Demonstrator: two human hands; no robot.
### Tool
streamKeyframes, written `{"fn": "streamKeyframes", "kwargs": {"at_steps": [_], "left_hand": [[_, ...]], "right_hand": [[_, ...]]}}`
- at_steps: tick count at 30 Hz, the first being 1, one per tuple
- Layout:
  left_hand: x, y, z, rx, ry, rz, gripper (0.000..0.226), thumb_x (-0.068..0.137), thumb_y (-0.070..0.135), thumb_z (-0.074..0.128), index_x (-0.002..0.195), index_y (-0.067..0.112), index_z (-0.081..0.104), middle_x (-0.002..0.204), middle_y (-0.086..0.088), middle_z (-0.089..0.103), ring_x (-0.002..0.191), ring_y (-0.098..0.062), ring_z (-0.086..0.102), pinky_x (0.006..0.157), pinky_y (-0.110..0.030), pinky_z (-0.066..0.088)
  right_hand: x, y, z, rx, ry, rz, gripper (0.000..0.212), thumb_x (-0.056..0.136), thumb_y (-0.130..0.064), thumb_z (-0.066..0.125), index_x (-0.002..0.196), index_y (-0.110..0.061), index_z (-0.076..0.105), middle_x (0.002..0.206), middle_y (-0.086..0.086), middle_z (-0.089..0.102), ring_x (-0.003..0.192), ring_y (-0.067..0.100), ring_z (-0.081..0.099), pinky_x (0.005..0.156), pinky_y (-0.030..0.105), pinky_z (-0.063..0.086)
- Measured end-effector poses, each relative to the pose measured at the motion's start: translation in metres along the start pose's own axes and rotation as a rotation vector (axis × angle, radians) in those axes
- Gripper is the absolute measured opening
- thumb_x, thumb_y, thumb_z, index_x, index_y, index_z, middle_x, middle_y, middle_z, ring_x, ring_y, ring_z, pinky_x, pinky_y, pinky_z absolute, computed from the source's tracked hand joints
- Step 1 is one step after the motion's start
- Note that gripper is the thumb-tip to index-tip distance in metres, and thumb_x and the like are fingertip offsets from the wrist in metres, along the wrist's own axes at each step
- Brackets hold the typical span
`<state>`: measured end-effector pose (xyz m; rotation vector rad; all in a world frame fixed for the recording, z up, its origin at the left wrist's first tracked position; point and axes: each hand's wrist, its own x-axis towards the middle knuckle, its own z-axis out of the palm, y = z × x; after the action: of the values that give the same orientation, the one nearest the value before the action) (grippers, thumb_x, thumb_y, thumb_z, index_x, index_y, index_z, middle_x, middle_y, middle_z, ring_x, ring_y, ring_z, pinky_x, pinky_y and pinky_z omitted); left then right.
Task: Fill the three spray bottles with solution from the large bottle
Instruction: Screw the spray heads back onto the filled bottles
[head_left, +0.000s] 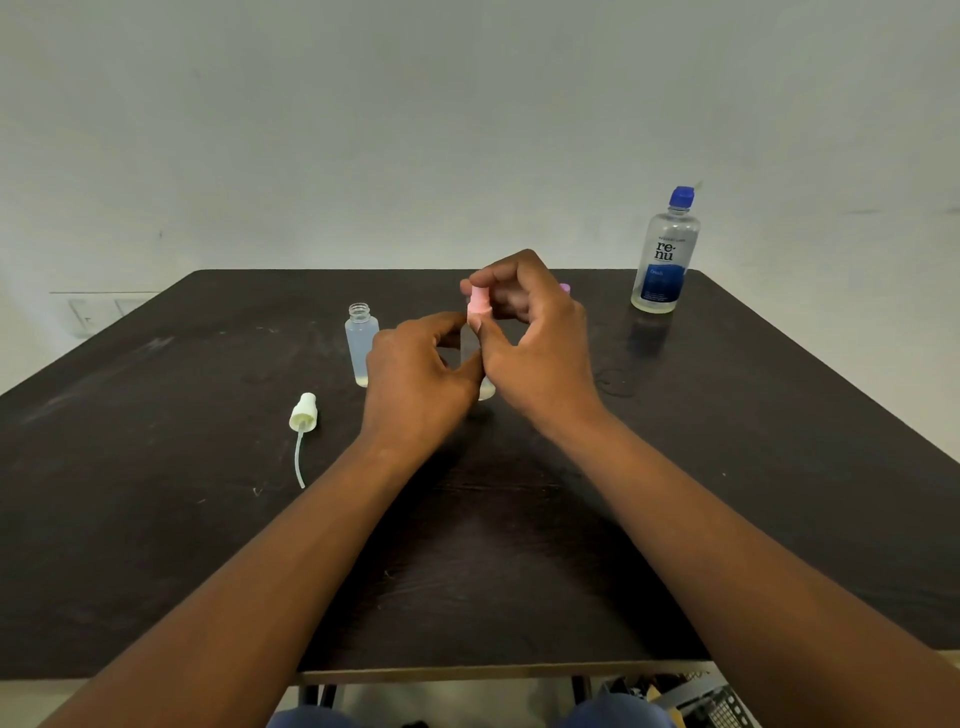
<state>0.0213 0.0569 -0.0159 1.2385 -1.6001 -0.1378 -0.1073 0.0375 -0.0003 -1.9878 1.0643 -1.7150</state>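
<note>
Head view: the right hand (524, 332) pinches the pink spray cap (478, 307) atop the middle spray bottle (485, 387), which stands on the dark surface (727, 467). The left hand (415, 374) grips that bottle's body. Just left of this bottle stands an open spray bottle (362, 345), uncapped and holding liquid; further left lies its white spray cap (303, 413) with tube. A purple cap (565, 288) shows behind the right hand. The large bottle (665, 254) stands well to the right, blue lid on. Judgement: capping step in hand; next move calls for fitting the white cap.
</note>
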Motion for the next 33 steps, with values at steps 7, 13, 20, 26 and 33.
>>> {"fn": "streamKeyframes", "kwargs": {"at_steps": [7, 13, 20, 26, 33], "left_hand": [[-0.001, 0.003, -0.002, -0.014, -0.016, -0.031, 0.026, 0.089, 0.03, 0.074, 0.114, 0.026, 0.08, 0.103, 0.012, 0.08, 0.101, -0.001, 0.071, 0.087, -0.035, 0.06], [0.0, 0.003, -0.001, -0.009, -0.026, -0.052, 0.032, 0.086, 0.035, 0.078, 0.118, 0.03, 0.08, 0.108, 0.014, 0.08, 0.103, -0.001, 0.07, 0.091, -0.038, 0.06], [-0.003, 0.007, -0.002, -0.029, -0.026, -0.068, 0.039, 0.08, 0.045, 0.072, 0.115, 0.031, 0.081, 0.108, 0.014, 0.08, 0.104, -0.002, 0.072, 0.092, -0.038, 0.061], [-0.005, 0.008, -0.003, -0.001, 0.012, -0.038, 0.028, 0.086, 0.029, 0.079, 0.114, 0.028, 0.081, 0.107, 0.01, 0.081, 0.103, -0.004, 0.073, 0.091, -0.034, 0.061], [-0.002, 0.006, -0.001, 0.008, 0.044, -0.073, 0.02, 0.089, 0.02, 0.074, 0.106, 0.025, 0.083, 0.099, 0.011, 0.081, 0.095, 0.001, 0.073, 0.082, -0.019, 0.056]], "right_hand": [[-0.001, -0.002, -0.001, 0.083, 0.022, 0.076, 0.013, 0.095, -0.004, 0.074, 0.1, -0.015, 0.069, 0.097, -0.005, 0.078, 0.092, 0.009, 0.075, 0.09, 0.041, 0.062], [0.001, -0.003, -0.002, 0.093, 0.059, 0.109, 0.011, 0.09, -0.002, 0.08, 0.094, -0.01, 0.073, 0.085, -0.002, 0.078, 0.08, 0.005, 0.076, 0.077, 0.025, 0.061], [0.0, -0.007, -0.003, 0.084, 0.087, 0.122, 0.011, 0.089, -0.001, 0.08, 0.093, -0.01, 0.074, 0.08, 0.0, 0.077, 0.074, 0.007, 0.077, 0.071, 0.031, 0.065], [0.0, -0.006, 0.0, 0.059, 0.114, 0.108, 0.013, 0.09, -0.002, 0.079, 0.091, -0.014, 0.073, 0.078, -0.002, 0.076, 0.072, 0.006, 0.076, 0.074, 0.038, 0.065], [-0.004, -0.001, 0.009, -0.038, 0.08, 0.011, 0.021, 0.095, -0.011, 0.076, 0.113, -0.019, 0.069, 0.096, -0.009, 0.076, 0.09, 0.007, 0.073, 0.094, 0.041, 0.059]]}}
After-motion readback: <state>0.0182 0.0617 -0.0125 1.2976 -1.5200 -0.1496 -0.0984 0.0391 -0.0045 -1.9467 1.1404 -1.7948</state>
